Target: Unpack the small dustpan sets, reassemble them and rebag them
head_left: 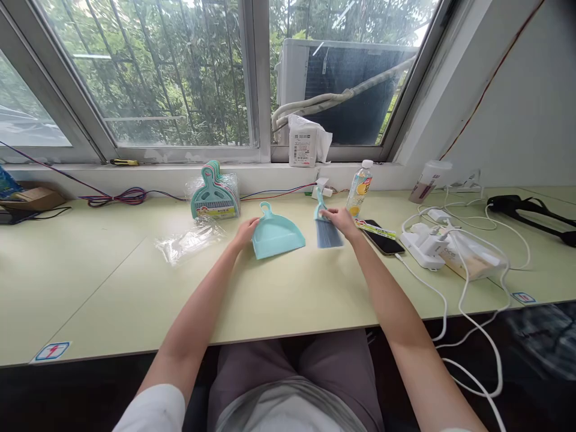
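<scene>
A small teal dustpan (276,236) lies flat on the pale green table (135,300), handle pointing toward the window. My left hand (246,231) rests against its left edge, fingers curled on the rim. To its right lies a mini brush (324,228) with a teal handle and blue-grey bristles. My right hand (339,219) is closed on the brush at the top of the bristles. An empty clear plastic wrapper (189,241) lies left of the dustpan.
A bagged stack of dustpan sets (215,195) stands near the windowsill. A drink bottle (359,188), a phone (383,240), a power strip (423,247) with white cables and a wrapped packet (472,259) crowd the right side. Coloured wires (117,196) run along the back left.
</scene>
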`<state>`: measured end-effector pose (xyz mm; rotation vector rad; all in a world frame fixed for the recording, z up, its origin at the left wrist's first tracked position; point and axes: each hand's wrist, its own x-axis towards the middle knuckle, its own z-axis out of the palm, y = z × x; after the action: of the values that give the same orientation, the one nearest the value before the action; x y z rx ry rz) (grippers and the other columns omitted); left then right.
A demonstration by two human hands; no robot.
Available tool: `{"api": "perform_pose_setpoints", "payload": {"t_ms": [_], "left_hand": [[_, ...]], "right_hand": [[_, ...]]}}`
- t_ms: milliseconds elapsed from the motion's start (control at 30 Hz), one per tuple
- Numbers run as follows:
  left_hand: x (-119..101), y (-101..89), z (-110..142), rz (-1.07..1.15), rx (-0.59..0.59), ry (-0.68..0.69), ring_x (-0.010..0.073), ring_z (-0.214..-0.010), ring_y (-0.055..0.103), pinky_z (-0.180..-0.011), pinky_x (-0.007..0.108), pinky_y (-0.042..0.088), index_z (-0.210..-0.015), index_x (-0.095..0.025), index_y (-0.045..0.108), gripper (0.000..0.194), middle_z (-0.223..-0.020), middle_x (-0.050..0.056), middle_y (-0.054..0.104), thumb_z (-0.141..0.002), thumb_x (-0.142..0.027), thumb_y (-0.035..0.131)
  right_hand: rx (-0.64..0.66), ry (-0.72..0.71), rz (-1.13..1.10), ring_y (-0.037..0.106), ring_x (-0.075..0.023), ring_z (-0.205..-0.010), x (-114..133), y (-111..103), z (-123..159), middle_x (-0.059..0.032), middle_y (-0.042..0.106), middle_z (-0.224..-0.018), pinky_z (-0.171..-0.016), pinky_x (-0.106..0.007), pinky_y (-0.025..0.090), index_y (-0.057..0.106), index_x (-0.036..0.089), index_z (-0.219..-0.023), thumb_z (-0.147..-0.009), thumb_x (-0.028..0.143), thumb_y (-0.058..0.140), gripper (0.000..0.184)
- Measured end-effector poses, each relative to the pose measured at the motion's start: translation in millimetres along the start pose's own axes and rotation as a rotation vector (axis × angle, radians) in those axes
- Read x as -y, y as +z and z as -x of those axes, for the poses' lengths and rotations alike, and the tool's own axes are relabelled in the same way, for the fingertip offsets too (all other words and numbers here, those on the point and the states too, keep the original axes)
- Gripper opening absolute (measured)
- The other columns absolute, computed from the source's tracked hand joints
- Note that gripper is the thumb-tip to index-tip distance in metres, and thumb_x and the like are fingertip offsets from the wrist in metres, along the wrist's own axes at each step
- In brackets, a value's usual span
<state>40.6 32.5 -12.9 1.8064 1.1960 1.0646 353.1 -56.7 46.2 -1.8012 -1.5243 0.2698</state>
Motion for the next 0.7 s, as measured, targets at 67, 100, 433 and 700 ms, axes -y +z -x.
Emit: {"api": "perform_pose_setpoints", "payload": {"t_ms": [67,100,433,700], "left_hand": [[8,-12.2,-2,-0.005,0.027,-0.017,0.0226,-0.109,0.059,-0.093,0.032,0.044,-0.108,-0.016,0.069,0.043,-0.116,0.006,0.067,-0.083,-0.042,0.044],[11,-16.9,-2,-0.021,0.036,-0.026,0.023,-0.109,0.058,-0.093,0.032,0.044,-0.108,-0.017,0.069,0.043,-0.116,0.006,0.067,-0.083,-0.042,0.044],[10,-23.3,9,-0.482,-0.003,0.125,0.0201,-0.091,0.058,-0.084,0.032,0.043,-0.098,-0.021,0.072,0.033,-0.096,0.007,0.059,-0.086,-0.036,0.045],[-6,-28.4,14,-0.512,-0.236,0.072,0.0183,-0.08,0.056,-0.072,0.029,0.039,-0.091,-0.021,0.07,0.033,-0.091,0.006,0.057,-0.09,-0.04,0.043]], "right_hand": [[-0.023,0.056,0.322,0.064,-0.0269,-0.091,-9,2,0,-0.013,0.07,-0.089,-0.076,-0.032,0.044,0.072,0.016,-0.087,-0.08,0.047,0.055,0.037],[-0.013,0.083,0.448,0.063,-0.029,-0.096,-12,4,1,-0.0156,0.07,-0.094,-0.078,-0.033,0.044,0.073,0.016,-0.089,-0.079,0.045,0.056,0.035],[0.198,0.14,0.687,0.062,-0.0302,-0.104,-27,15,1,-0.0175,0.067,-0.11,-0.084,-0.036,0.043,0.07,0.016,-0.108,-0.078,0.048,0.059,0.045],[0.133,0.139,0.666,0.063,-0.0294,-0.099,-33,4,1,-0.0146,0.07,-0.101,-0.08,-0.037,0.045,0.074,0.02,-0.099,-0.083,0.049,0.053,0.039]]}}
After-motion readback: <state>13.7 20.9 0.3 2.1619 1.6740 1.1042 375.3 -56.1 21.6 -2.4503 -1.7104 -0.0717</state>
